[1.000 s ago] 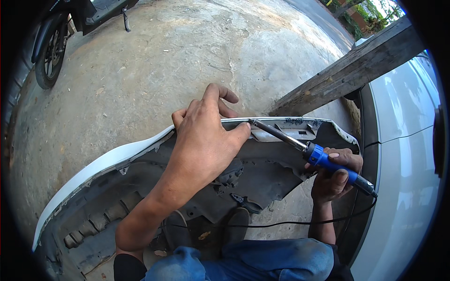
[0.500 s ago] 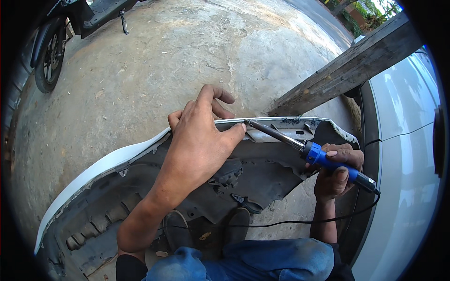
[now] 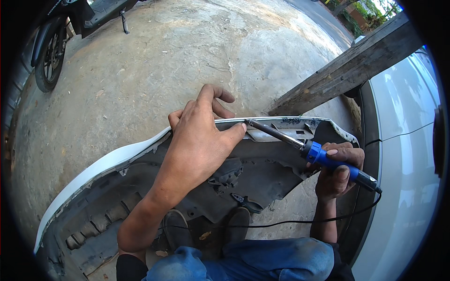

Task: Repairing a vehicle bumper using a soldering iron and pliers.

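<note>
The white bumper panel (image 3: 105,161) rests with its dark inner side toward the person, its rim sweeping from 8 o'clock of the left hand (image 3: 201,133) round to 3 o'clock. That hand straddles the rim: the thumb lies along the inner side, and the fingers, bent and spread, reach over the far side. Whether it grips the rim firmly, I cannot tell.

The right hand (image 3: 338,171) is closed on the blue handle of a soldering iron (image 3: 323,158), thumb and fingers pinching it. From this hand the metal shaft points to 10 o'clock, and its tip lies at the inner edge of the rim, just beside the left thumb; contact there is too small to make out. A rough dark patch (image 3: 291,121) marks the rim near 3 o'clock of the left hand.

The black cord (image 3: 281,225) leaves the handle at 4 o'clock of the right hand and loops back past the forearm. Pliers (image 3: 247,203) lie at 5 o'clock of the left hand. A pale car (image 3: 403,187) stands at 3 o'clock of the right hand, a wooden beam (image 3: 347,70) at 12.
</note>
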